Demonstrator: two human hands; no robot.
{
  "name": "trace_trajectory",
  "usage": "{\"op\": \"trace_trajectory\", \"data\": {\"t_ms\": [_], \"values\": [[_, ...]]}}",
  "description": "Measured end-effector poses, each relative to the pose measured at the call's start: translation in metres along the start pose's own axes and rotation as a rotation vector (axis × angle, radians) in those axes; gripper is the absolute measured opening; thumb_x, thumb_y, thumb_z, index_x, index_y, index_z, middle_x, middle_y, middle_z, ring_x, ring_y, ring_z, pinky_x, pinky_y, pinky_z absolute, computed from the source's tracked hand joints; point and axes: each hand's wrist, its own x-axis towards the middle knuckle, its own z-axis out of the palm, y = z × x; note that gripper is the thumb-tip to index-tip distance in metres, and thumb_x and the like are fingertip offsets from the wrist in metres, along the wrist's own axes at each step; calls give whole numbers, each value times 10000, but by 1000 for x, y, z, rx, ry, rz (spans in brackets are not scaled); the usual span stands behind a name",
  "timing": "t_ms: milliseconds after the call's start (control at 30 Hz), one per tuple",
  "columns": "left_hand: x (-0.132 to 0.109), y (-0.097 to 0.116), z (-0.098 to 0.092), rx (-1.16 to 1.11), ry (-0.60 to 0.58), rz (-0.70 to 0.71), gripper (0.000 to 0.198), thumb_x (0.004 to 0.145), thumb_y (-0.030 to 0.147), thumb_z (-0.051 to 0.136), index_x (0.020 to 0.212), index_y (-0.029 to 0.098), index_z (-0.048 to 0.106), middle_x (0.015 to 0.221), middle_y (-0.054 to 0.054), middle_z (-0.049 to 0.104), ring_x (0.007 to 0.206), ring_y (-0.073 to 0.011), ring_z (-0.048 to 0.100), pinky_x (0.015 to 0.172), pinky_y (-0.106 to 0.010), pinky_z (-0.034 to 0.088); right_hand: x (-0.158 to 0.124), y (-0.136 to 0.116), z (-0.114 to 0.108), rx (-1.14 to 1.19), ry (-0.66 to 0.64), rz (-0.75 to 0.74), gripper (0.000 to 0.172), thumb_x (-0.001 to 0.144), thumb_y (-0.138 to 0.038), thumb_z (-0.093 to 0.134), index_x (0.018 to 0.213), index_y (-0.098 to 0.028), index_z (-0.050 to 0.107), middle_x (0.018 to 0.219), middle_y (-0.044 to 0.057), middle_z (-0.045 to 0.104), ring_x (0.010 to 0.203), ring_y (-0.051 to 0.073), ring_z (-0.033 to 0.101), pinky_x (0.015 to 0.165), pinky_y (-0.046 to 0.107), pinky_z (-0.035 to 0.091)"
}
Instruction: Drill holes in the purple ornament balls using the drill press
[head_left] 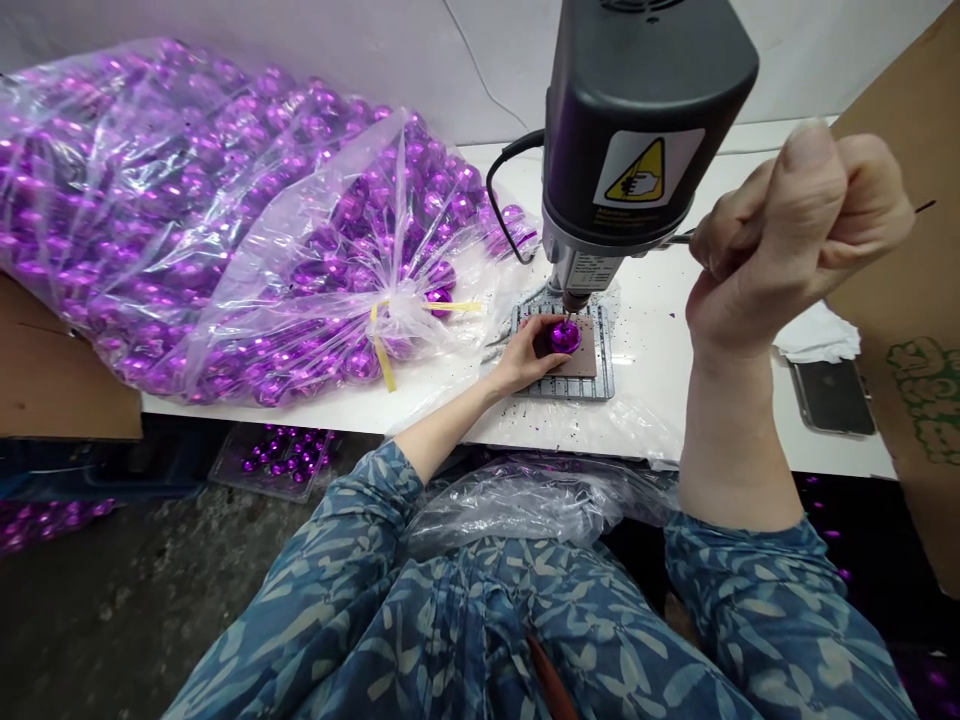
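Note:
My left hand (529, 355) grips a shiny purple ball (565, 337) from its left side, thumb in front and fingers behind. The ball rests on a small brown board (581, 362) on the grey metal base (606, 385) of a bench drill press (645, 110). Right above the ball stands the drill's chuck (576, 302), its bit reaching down to the ball's top. Raised at the right, my right hand (795, 230) is closed around the drill press's feed lever (681, 238); most of the lever is hidden by the fingers.
A large clear bag (247, 230) of purple balls, tied with yellow ribbon (384, 350), fills the table's left. At right lie a phone (834, 398), white tissue (817, 335) and a cardboard box (911, 300). A clear tray (262, 480) of purple balls sits below the table; plastic covers my lap.

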Motion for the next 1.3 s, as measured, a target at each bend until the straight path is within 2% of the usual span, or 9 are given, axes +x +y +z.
{"op": "trace_trajectory", "data": {"t_ms": [133,300,500,633,867,1067,1167,1300], "values": [[0,1,0,1,4,1,678,836,520,872,1388,245,589,1376,-141,683,1372,-366,618,1217,-648,467,-13,-4,-3,-55,25,9,740,922,-599,672,635,-181,133,424,-74,230,346,1,258,380,207,176],[-1,3,-2,9,-2,-2,693,828,548,872,1389,254,589,1391,-148,683,1395,-385,604,1225,-676,454,-21,1,-7,10,48,-49,752,922,-517,711,645,-198,89,423,-64,96,314,45,237,339,267,130],[-1,5,-1,19,-2,-13,688,828,538,876,1379,241,590,1374,-148,695,1369,-385,622,1225,-666,455,-29,12,-13,-1,67,-143,722,948,-451,685,676,-194,67,452,-81,54,315,10,209,338,195,170],[-2,7,-1,22,-6,-23,662,845,522,863,1378,245,586,1381,-145,695,1341,-381,635,1238,-678,424,-35,18,-18,-7,68,-183,699,958,-398,667,699,-182,55,460,-86,65,327,-11,216,364,153,198],[-2,7,-1,14,-2,-14,635,846,493,862,1368,250,595,1374,-141,694,1332,-374,629,1247,-668,401,-41,31,-28,-72,67,-244,726,921,-523,679,704,-188,74,425,-103,76,315,-24,132,338,158,169],[0,6,0,12,9,-11,626,839,470,869,1357,243,600,1367,-140,703,1331,-377,630,1239,-670,415,-45,31,-32,-44,20,-275,666,940,-443,630,682,-181,75,388,-96,119,306,-7,186,340,163,195],[-1,7,0,15,7,-7,621,844,446,867,1360,234,594,1373,-145,701,1339,-377,627,1240,-669,417,-45,32,-32,-24,8,-298,650,945,-393,612,659,-179,69,384,-85,116,309,-2,173,337,176,182],[-2,7,0,23,6,-9,625,857,441,856,1378,231,584,1391,-149,693,1341,-372,628,1224,-654,441,-51,38,-36,-26,-3,-328,688,924,-410,635,604,-173,74,376,-76,82,303,10,150,326,208,159]]}}
